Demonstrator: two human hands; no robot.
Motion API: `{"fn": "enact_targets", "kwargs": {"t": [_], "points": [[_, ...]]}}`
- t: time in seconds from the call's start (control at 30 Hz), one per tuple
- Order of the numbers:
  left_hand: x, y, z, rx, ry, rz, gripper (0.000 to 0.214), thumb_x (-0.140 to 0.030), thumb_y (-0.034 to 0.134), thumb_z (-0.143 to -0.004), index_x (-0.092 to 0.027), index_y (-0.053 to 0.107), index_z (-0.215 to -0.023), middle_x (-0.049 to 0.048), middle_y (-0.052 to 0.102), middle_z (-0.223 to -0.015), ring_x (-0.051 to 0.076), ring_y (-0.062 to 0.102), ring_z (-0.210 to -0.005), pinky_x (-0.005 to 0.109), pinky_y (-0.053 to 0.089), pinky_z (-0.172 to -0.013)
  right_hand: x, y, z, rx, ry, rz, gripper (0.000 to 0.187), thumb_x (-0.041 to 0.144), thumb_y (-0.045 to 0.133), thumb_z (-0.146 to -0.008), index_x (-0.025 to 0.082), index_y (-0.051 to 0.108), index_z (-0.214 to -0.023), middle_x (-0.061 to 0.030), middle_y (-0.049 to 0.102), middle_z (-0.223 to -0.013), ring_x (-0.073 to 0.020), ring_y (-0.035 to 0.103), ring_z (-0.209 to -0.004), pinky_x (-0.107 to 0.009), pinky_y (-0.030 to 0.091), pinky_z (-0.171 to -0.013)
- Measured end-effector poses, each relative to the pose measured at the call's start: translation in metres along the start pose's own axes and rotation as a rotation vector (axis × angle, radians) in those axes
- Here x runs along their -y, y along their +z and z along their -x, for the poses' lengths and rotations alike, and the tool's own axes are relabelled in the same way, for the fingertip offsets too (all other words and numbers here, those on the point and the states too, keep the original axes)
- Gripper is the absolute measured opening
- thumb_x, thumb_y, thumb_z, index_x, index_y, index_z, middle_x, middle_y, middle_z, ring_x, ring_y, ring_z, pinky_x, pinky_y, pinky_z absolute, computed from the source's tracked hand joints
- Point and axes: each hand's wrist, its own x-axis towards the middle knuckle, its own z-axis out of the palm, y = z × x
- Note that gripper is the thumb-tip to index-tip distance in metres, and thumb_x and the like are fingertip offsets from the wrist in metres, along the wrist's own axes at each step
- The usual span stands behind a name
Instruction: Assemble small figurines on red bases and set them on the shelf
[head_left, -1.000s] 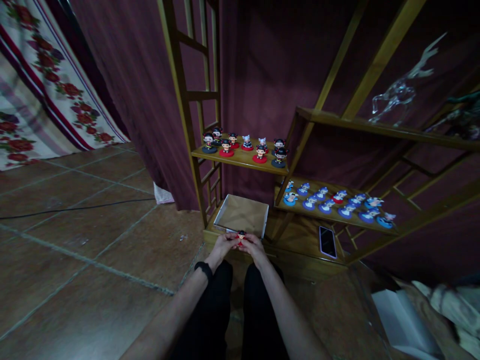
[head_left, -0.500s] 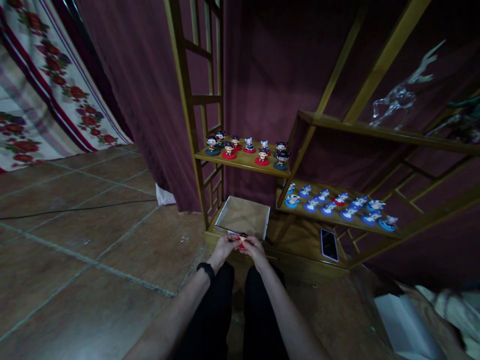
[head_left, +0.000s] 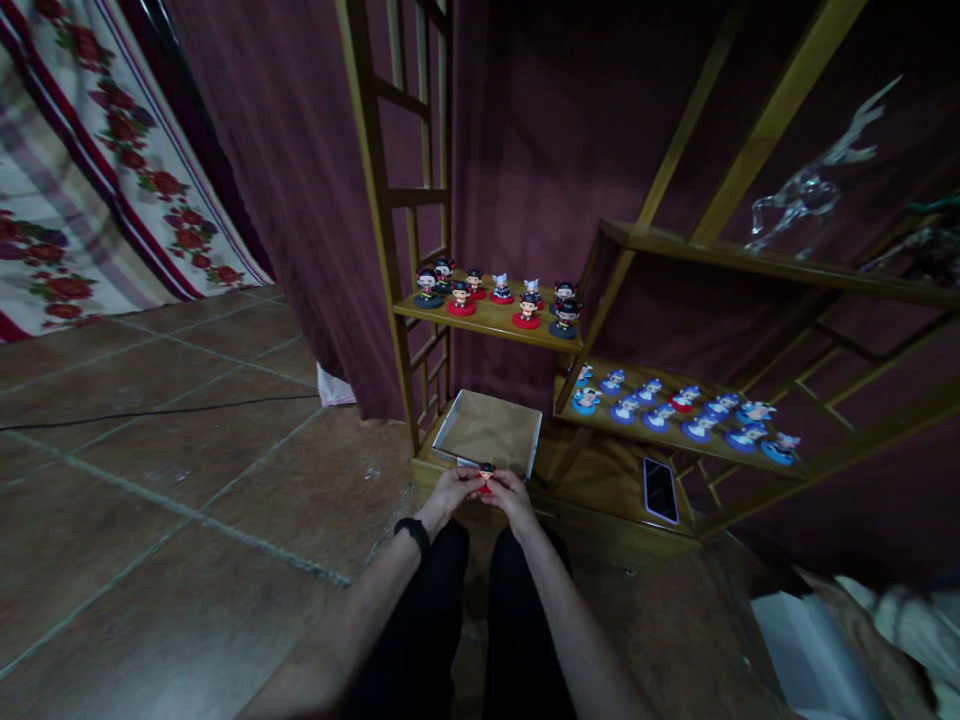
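Note:
Between my two hands is a small figurine [head_left: 487, 474] with black hair and a red base, held upright near my knees. My left hand [head_left: 448, 494], with a dark band on its wrist, pinches it from the left. From the other side my right hand [head_left: 513, 494] grips it with thumb and fingers. Just beyond the hands lies a shallow open cardboard box [head_left: 491, 428] on the bottom board. Similar figurines on red and dark bases, such as a red-based figurine [head_left: 460, 298], stand in two rows on the small upper shelf [head_left: 491, 320].
Blue and purple figurines [head_left: 660, 416] fill the lower right shelf. A phone [head_left: 660, 490] lies on the bottom board. A clear glass deer [head_left: 801, 200] stands on the high right shelf. A white box [head_left: 817, 650] is at the lower right. A thin cable [head_left: 165, 411] crosses the tiled floor.
The view has shifted very slightly, so the shelves sit a little further right. Both hands keep hold of the figurine, which seems barely moved.

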Motion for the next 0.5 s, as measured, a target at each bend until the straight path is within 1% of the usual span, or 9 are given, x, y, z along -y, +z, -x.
{"fn": "enact_targets", "kwargs": {"t": [0.13, 0.3, 0.43, 0.5], "points": [[0.0034, 0.001, -0.0029, -0.018, 0.024, -0.021, 0.036, -0.03, 0.077, -0.048, -0.009, 0.068, -0.076, 0.0039, 0.064, -0.061, 0.007, 0.049, -0.048, 0.019, 0.035, -0.047, -0.0001, 0.0012, 0.0007, -0.022, 0.004, -0.007, 0.037, 0.041, 0.07, -0.056, 0.018, 0.057, -0.081, -0.0022, 0.064, -0.08, -0.0166, 0.064, -0.066, -0.031, 0.054, -0.06], [0.0088, -0.0002, -0.0076, -0.011, 0.058, -0.009, 0.037, -0.035, 0.076, -0.049, -0.009, 0.068, -0.075, 0.0035, 0.063, -0.061, 0.007, 0.048, -0.048, 0.02, 0.035, -0.048, 0.0039, 0.0037, 0.0024, -0.046, 0.007, -0.019, 0.037, 0.041, 0.071, -0.054, 0.018, 0.056, -0.078, -0.0008, 0.063, -0.08, -0.0156, 0.063, -0.067, -0.029, 0.053, -0.06], [0.0101, -0.002, -0.0089, 0.023, 0.044, -0.02, 0.038, -0.036, 0.075, -0.05, -0.01, 0.068, -0.077, 0.0033, 0.063, -0.061, 0.007, 0.048, -0.048, 0.02, 0.035, -0.048, 0.0079, 0.0047, 0.0042, -0.058, 0.007, -0.028, 0.036, 0.04, 0.072, -0.052, 0.019, 0.056, -0.077, 0.0002, 0.062, -0.076, -0.015, 0.063, -0.065, -0.029, 0.053, -0.059], [0.01, -0.0028, -0.0091, 0.021, 0.033, -0.035, 0.037, -0.035, 0.075, -0.05, -0.01, 0.068, -0.077, 0.003, 0.062, -0.06, 0.007, 0.047, -0.048, 0.019, 0.034, -0.048, 0.0083, 0.0044, 0.0047, -0.05, 0.002, -0.025, 0.036, 0.04, 0.072, -0.053, 0.019, 0.056, -0.077, 0.0002, 0.062, -0.076, -0.0151, 0.062, -0.066, -0.03, 0.053, -0.059]]}}
